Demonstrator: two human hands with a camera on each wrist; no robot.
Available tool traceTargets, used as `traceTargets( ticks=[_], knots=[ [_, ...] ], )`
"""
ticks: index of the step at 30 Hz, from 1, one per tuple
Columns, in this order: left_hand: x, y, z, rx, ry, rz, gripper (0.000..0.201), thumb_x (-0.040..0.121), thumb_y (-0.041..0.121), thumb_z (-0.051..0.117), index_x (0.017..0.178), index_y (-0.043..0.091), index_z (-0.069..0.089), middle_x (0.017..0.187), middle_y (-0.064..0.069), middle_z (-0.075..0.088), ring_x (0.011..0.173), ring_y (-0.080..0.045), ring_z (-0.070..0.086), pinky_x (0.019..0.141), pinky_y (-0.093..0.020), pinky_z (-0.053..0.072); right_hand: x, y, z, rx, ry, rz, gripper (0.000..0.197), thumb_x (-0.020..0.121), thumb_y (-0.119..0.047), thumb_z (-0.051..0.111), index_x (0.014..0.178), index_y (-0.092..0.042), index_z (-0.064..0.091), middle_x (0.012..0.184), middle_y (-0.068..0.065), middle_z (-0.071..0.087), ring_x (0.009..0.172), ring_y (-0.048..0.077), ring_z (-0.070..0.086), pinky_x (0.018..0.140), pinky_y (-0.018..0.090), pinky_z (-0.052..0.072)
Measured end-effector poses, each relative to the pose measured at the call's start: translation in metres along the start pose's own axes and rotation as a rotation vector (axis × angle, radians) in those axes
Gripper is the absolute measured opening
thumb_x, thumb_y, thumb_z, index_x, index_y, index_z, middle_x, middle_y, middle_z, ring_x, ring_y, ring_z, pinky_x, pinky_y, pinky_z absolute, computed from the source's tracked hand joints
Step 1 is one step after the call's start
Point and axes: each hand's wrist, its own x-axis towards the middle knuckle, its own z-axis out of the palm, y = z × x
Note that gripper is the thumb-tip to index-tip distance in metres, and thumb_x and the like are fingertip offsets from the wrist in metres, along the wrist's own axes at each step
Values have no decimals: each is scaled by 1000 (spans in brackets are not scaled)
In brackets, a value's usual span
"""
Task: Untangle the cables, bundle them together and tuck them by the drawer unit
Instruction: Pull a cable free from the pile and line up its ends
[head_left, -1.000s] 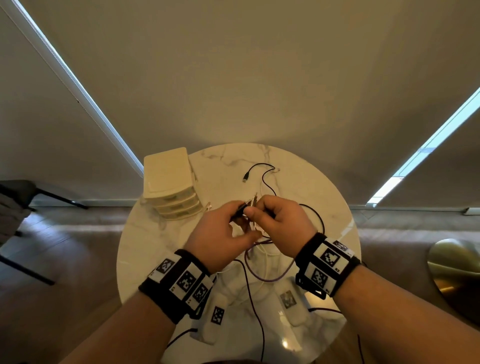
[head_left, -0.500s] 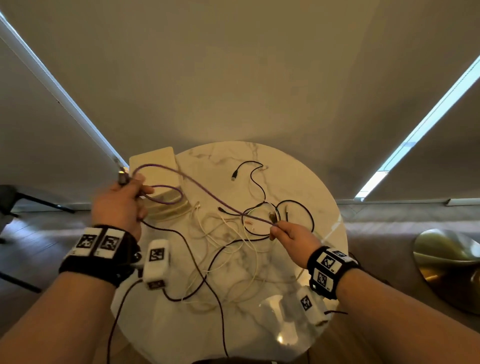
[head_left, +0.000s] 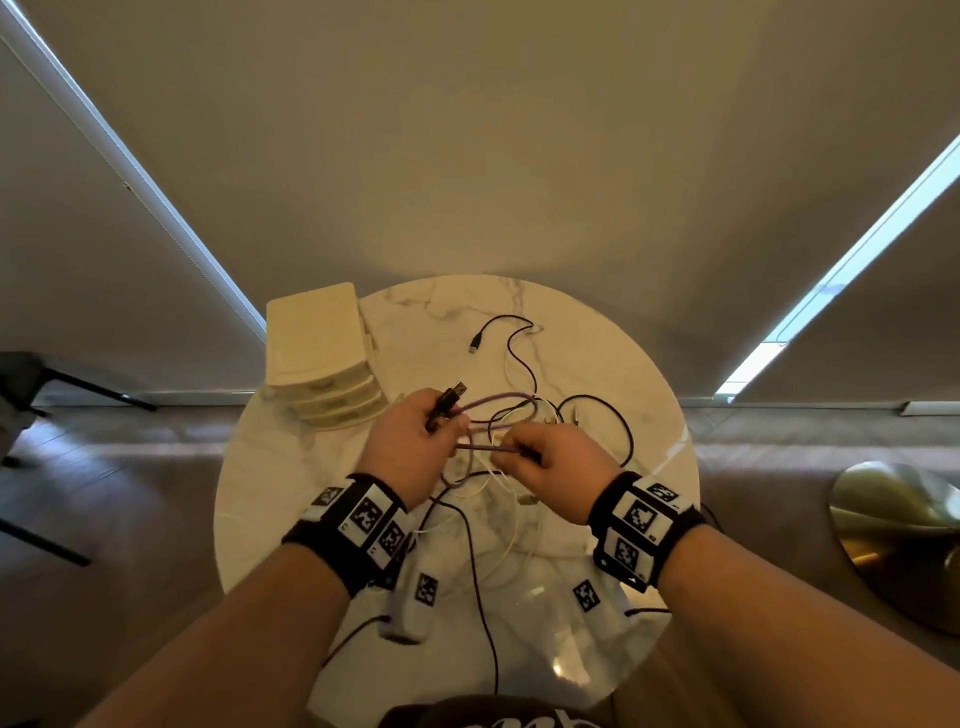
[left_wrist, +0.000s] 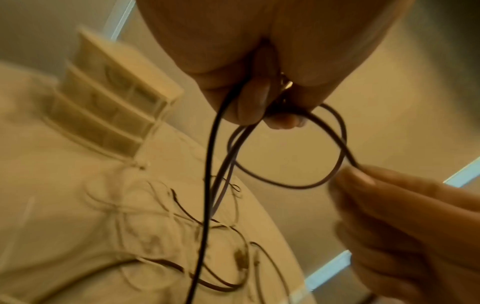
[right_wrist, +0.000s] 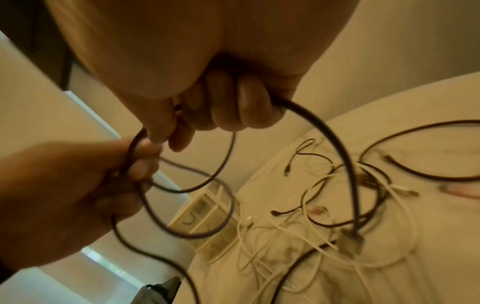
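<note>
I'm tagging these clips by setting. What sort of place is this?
Probably a home living room: a small round marble table with a desktop drawer unit, drawn roller blinds over the windows, wood flooring.

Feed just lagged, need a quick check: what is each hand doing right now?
Left hand: closed, gripping the purple cable near its USB plug.
Right hand: closed, pinching a loop of the same purple cable.

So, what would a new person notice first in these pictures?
First, the two hands over the middle of the round marble table: the left hand and right hand both hold loops of a purple cable. Next, the loose black and white cables tangled beneath them, and the cream drawer unit at the table's far left.
</note>
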Motion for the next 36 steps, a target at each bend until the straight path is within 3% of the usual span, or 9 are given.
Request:
traceTargets(
  ticks=[3, 9, 12, 15, 20, 24, 27, 31, 36],
  knots=[
    [14, -22, -17, 133, 88, -93, 18, 99, 36, 62, 105, 20, 66, 86, -2, 68, 80, -24, 66, 72, -34, 51, -9, 18, -4, 124, 35, 65, 1, 99, -36, 64, 99, -36, 65, 69, -6, 58, 62, 7, 53, 68, 28, 49],
    [45, -82, -62, -206, 332, -500, 30, 84, 41, 65, 90, 12, 67, 82, -19, 69, 70, -38, 66, 65, -46, 60, -26, 57, -11, 370, 232, 197, 20, 103, -16, 55, 95, -33, 49, 75, 6, 61, 66, 13, 53, 68, 41, 50],
    [35, -66, -42, -162, 172, -449, 11, 95, 15, 61, 84, 14, 62, 74, -7, 56, 56, -16, 52, 51, -30, 46, -26, 45, -9, 699, 228, 165, 19, 98, -2, 60, 93, -20, 60, 75, 4, 61, 69, 19, 56, 71, 41, 52],
    [15, -47, 5, -129, -46, -379, 17, 100, 0, 47, 102, 3, 64, 74, -7, 58, 48, -4, 52, 45, -17, 39, -21, 17, -20, 1049, 255, 74, 15, 84, 0, 68, 90, -13, 73, 81, 13, 60, 72, 23, 58, 72, 37, 55],
    [-16, -44, 47, 61, -264, -316, 19, 101, 18, 55, 97, 16, 74, 75, 5, 67, 62, -16, 61, 58, -28, 48, -18, -12, -51, 1144, 340, -21, 23, 96, 8, 58, 94, -12, 69, 74, 10, 55, 60, 19, 54, 67, 37, 59],
    [-15, -52, 36, -18, -148, -306, 30, 102, 39, 54, 86, 23, 74, 80, 0, 69, 65, -21, 61, 64, -40, 52, -21, -14, -54, 1196, 270, -7, 17, 90, 6, 63, 103, -2, 71, 80, 9, 63, 70, 21, 64, 77, 37, 61],
    [-14, -33, 24, -611, -35, -351, 39, 109, 27, 41, 89, 9, 70, 70, -2, 52, 53, -14, 42, 54, -32, 37, -20, -15, -41, 1075, 241, 37, 18, 97, 0, 61, 101, -7, 76, 81, 10, 65, 75, 21, 66, 82, 41, 60],
    [-18, 12, 13, -819, -55, -245, 32, 109, 17, 40, 98, 10, 69, 85, -5, 64, 72, -14, 59, 68, -33, 50, -13, -27, -25, 933, 151, 93, 19, 101, -18, 62, 92, -13, 78, 96, 9, 75, 93, 19, 71, 89, 48, 60],
    [-29, 34, 12, -764, -122, -149, 18, 105, 11, 53, 109, 11, 71, 91, -4, 73, 75, -13, 65, 74, -31, 57, -6, -44, -18, 859, 65, 149, 29, 109, -29, 46, 109, -5, 62, 60, -3, 46, 52, 14, 46, 61, 40, 55]
  ],
)
